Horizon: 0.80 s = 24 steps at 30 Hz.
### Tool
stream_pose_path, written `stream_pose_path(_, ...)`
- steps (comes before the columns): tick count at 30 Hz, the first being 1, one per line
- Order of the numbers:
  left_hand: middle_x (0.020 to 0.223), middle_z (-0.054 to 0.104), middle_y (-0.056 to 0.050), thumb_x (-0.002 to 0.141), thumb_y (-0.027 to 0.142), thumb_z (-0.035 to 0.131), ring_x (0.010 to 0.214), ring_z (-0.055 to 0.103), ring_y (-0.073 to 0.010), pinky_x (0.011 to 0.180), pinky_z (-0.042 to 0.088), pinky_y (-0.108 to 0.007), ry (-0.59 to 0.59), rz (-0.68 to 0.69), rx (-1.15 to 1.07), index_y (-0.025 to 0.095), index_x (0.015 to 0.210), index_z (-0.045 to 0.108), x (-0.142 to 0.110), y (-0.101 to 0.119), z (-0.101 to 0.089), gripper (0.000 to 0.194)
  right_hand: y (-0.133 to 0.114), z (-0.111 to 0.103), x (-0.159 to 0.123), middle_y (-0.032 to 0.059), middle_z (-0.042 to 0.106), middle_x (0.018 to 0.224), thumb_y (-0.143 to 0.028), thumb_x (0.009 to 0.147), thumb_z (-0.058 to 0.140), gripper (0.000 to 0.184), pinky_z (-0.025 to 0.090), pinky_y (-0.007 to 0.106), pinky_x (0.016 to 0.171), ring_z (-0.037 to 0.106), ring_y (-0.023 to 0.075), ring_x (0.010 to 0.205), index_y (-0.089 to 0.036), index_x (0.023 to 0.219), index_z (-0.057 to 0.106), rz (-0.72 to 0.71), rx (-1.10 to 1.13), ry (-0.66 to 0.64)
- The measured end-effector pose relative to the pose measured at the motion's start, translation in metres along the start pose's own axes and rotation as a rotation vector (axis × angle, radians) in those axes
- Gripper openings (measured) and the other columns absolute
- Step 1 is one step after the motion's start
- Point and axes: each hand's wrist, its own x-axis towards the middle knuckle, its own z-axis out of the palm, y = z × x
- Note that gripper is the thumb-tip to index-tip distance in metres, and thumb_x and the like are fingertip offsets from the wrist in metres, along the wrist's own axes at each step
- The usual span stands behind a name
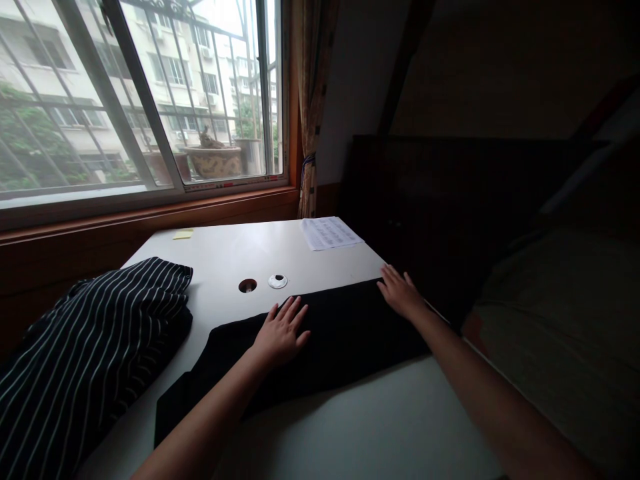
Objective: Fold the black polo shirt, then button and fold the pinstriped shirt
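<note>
**Black cloth (340,327) flat beneath outstretched fingers (289,315)**

The black cloth lay in a long strip slantwise across the white worktop (270,250), its ends toward eight and two o'clock. From where I stood, the left hand (279,335) was palm down near the middle of that length, fingers straight and loosely fanned, their tips at about the far edge and the thumb over the fabric. The right hand (401,295) rested at the cloth's two o'clock corner; its fingers were extended too, tips reaching just past the edge, with fabric under the palm. Neither hand had closed on the cloth.

Counting from the cloth's middle, a striped garment (110,333) was heaped at nine o'clock. A round hole (247,286) and a white ring (278,285) sat side by side near eleven, printed sheets (331,235) at twelve, a yellow note (183,234) at ten.
</note>
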Motion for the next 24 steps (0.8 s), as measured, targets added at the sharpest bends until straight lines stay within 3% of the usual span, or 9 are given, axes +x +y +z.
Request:
stream_pose_path(2,0.165,0.013,-0.004,0.100,0.057,0.036,0.153,0.009,-0.0268,0.122,0.015,-0.052,0.001,0.000,-0.001,0.028,0.157,0.021,0.000,0.000,0.001,0.066,-0.030,-0.007,-0.019,0.0097,0.023,0.163,-0.045,0.102,0.023,0.061,0.013,0.053,0.122,0.018,0.0248,0.151,-0.018,0.157,0.026,-0.091,0.042,0.023)
stream_pose_path(6,0.165,0.012,-0.005,0.100,0.057,0.035,0.153,0.009,-0.0266,0.122,0.015,-0.053,-0.003,-0.003,-0.004,0.027,0.157,0.021,0.001,0.000,0.001,0.066,-0.082,-0.018,-0.074,0.0066,0.022,0.164,-0.053,0.102,0.029,0.063,0.017,0.051,0.122,0.021,0.0233,0.150,-0.023,0.158,0.022,-0.360,0.194,-0.085)
stream_pose_path(9,0.165,0.013,-0.004,0.100,0.057,0.035,0.153,0.010,-0.0268,0.122,0.015,-0.053,-0.001,-0.001,0.000,0.027,0.157,0.022,0.000,0.000,0.000,0.066,-0.084,-0.018,-0.105,0.0059,0.023,0.163,-0.055,0.102,0.032,0.065,0.020,0.051,0.121,0.022,0.0233,0.150,-0.026,0.158,0.019,-0.395,0.222,-0.161)
stream_pose_path(12,0.165,0.013,-0.004,0.100,0.057,0.035,0.153,0.009,-0.0266,0.122,0.016,-0.052,0.003,0.003,0.005,0.027,0.157,0.022,0.000,0.000,0.001,0.066,-0.045,-0.012,-0.115,0.0051,0.023,0.164,-0.057,0.101,0.031,0.066,0.018,0.049,0.122,0.021,0.0231,0.151,-0.027,0.158,0.019,-0.291,0.167,-0.159)
stream_pose_path(19,0.165,0.013,-0.004,0.100,0.057,0.035,0.153,0.010,-0.0266,0.122,0.016,-0.052,0.012,0.005,0.000,0.028,0.157,0.022,0.001,-0.001,0.003,0.066,0.089,0.010,-0.109,0.0031,0.018,0.165,-0.053,0.099,0.022,0.067,0.016,0.050,0.122,0.015,0.0234,0.152,-0.025,0.159,0.016,-0.070,0.039,-0.194)
stream_pose_path(22,0.165,0.013,-0.004,0.100,0.058,0.034,0.153,0.009,-0.0263,0.122,0.015,-0.053,0.004,0.000,-0.005,0.027,0.157,0.022,0.000,-0.001,0.002,0.066,0.118,0.012,-0.103,0.0036,0.019,0.164,-0.053,0.097,0.020,0.069,0.022,0.056,0.119,0.016,0.0263,0.151,-0.023,0.159,0.016,0.032,0.010,-0.233)
stream_pose_path(24,0.165,0.013,-0.005,0.100,0.057,0.034,0.153,0.009,-0.0259,0.122,0.014,-0.053,0.001,-0.003,-0.007,0.026,0.157,0.022,0.000,0.000,0.000,0.066,0.122,0.009,-0.095,0.0048,0.020,0.164,-0.053,0.096,0.021,0.070,0.023,0.060,0.117,0.018,0.0288,0.151,-0.022,0.159,0.020,0.089,-0.028,-0.232)
